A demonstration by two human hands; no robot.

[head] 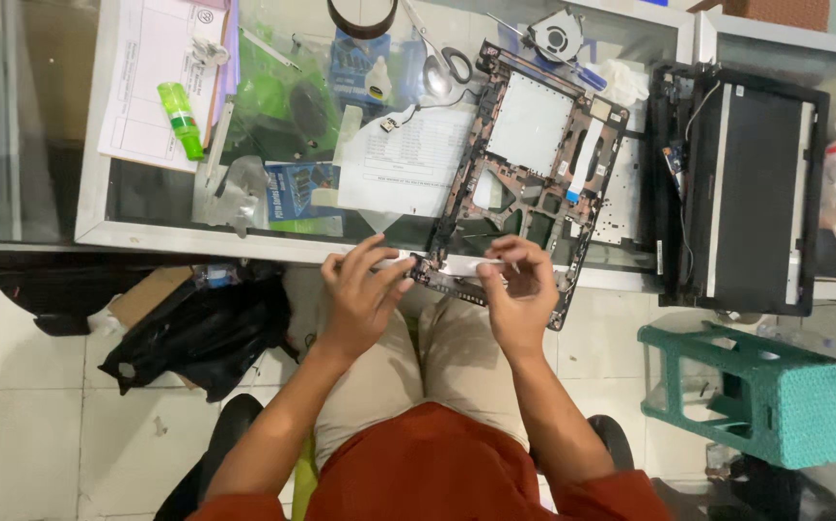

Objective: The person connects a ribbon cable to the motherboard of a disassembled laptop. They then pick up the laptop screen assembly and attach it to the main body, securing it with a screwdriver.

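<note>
Black and copper-toned plastic makes up the stripped laptop base frame (524, 174), a ribbed, cut-out shell with a pale grey rectangular plate set in its upper half; it lies tilted on the glass-topped counter (148, 198), its near edge overhanging toward the person. Both hands meet at that near edge. The left hand (365, 289) has its fingers curled and pinched onto a thin white strip (457, 265) that runs along the frame's rim, and the right hand (519, 289) pinches the same strip at its other end, thumb and forefinger closed on it.

Just beyond the left hand lies a white printed sheet (404, 159), flat and slightly creased. Farther out on that side sit a green translucent bottle (180, 119) and crinkled clear plastic bags holding blue-labelled packets (297, 188). Beyond the right hand are steel scissors (442, 63) and a round black cooling fan (555, 37). Well to the right of the right hand rests a black laptop lid (751, 193), and below it a teal woven-plastic stool (755, 391) stands on the tiled floor.
</note>
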